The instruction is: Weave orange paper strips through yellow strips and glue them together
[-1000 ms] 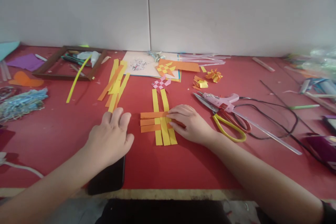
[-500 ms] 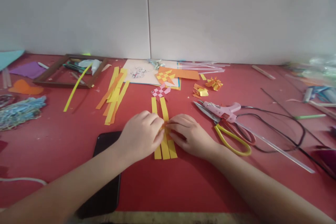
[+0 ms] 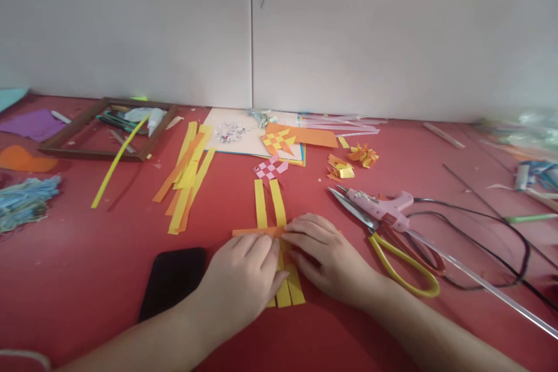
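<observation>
Three yellow paper strips point(image 3: 278, 202) lie lengthwise on the red table, their lower ends showing between my wrists. An orange paper strip point(image 3: 244, 233) crosses them, and two of the yellow strips stick out beyond it. My left hand point(image 3: 244, 272) is closed, its curled fingers pressing the orange strip from the left. From the right, my right hand point(image 3: 332, 253) holds the same strip with its fingers together. The fingers hide most of the crossing. Just beyond the strips sits a pink-and-white checkered paper fish point(image 3: 268, 170).
A black phone point(image 3: 174, 273) lies left of my left hand. Scissors point(image 3: 403, 264) and a pink glue gun point(image 3: 383, 206) with a cord are at the right. Loose paper strips point(image 3: 187, 177), a wooden frame point(image 3: 91, 156) and an orange-yellow woven paper fish point(image 3: 279, 140) lie farther back.
The view has tilted up, so everything sits lower in the picture. More of the orange strip shows left of the yellow strips. Both hands stay at the crossing.
</observation>
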Tool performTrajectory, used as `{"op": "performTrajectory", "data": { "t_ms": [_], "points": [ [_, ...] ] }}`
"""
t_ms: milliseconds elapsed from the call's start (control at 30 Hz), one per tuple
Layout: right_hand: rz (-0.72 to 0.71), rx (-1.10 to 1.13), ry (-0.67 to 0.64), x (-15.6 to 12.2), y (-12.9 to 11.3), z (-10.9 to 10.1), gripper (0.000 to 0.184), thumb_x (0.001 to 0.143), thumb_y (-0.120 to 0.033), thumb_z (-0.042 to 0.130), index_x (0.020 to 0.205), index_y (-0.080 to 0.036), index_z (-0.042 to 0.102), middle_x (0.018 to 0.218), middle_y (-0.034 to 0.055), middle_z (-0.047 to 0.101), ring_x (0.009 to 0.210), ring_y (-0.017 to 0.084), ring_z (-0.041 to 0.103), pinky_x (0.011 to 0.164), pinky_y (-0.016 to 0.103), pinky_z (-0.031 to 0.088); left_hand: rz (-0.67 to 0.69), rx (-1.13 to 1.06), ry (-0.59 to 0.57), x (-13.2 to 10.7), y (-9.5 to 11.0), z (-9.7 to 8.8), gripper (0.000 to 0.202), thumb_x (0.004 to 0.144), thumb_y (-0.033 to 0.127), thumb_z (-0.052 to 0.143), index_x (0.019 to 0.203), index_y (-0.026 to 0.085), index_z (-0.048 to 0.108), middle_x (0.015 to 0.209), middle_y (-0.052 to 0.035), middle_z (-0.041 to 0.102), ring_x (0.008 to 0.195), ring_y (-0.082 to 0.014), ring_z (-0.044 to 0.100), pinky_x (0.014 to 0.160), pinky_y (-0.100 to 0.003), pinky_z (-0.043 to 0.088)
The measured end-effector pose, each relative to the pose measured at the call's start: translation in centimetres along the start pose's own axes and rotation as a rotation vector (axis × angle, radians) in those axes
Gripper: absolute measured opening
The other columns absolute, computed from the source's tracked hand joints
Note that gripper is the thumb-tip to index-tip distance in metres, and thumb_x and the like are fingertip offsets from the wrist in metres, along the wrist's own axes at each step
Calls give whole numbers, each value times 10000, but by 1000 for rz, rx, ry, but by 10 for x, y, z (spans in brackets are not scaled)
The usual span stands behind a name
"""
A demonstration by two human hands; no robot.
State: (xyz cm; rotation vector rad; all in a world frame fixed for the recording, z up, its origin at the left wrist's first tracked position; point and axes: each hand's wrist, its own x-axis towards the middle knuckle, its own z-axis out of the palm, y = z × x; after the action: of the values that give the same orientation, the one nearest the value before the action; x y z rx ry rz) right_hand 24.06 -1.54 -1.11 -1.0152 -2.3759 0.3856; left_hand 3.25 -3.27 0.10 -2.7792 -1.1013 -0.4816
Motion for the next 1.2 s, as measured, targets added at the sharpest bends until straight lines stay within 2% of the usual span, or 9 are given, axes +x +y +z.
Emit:
{"op": "performTrajectory", "data": {
  "t_ms": [233,467,600,767,933,1067,1200],
  "points": [
    [34,43,11,3,1,0,282,865,-113,507,1083,-206,659,1048,79,687,1012,222,606,915,450,532,-16,49,41,0,2,2,205,908,227,504,929,107,668,808,-89,656,675,-230,635,524,-343,520],
    [62,56,75,1,4,2,243,887,-138,518,1092,-186,639,1026,78,695,974,206,629,885,399,540,-10,37,48,1,0,4,176,897,199,512,879,131,674,786,-67,657,663,-225,630,521,-356,529],
    [99,-46,111,1,11,-8,207,904,-169,529,1073,-194,645,1016,62,705,953,193,648,881,366,533,0,14,45,3,-1,5,200,912,197,493,843,136,671,782,-67,665,700,-223,650,565,-360,551],
    [149,-175,219,1,23,-26,153,899,-190,547,1002,-211,659,941,37,724,889,184,668,833,340,529,14,-7,90,3,-2,6,218,919,201,488,847,117,676,792,-77,685,739,-222,675,612,-357,577],
    [272,-198,332,7,14,-36,141,900,-214,530,884,-211,670,840,36,709,769,166,664,715,300,517,82,19,180,-3,-5,11,236,930,188,477,929,78,687,902,-116,729,849,-224,706,700,-341,599],
    [378,-43,187,25,1,-31,142,881,-229,540,933,-216,672,843,21,709,756,146,650,705,280,499,106,35,187,-6,-6,15,249,932,188,476,963,70,693,967,-137,737,893,-234,712,751,-356,605],
    [568,133,21,46,-1,-16,188,819,-240,588,1000,-214,633,860,20,710,751,154,643,682,288,477,102,16,151,-7,-7,15,260,931,190,465,952,68,694,962,-145,734,894,-249,711,736,-368,607]
  ]
}}
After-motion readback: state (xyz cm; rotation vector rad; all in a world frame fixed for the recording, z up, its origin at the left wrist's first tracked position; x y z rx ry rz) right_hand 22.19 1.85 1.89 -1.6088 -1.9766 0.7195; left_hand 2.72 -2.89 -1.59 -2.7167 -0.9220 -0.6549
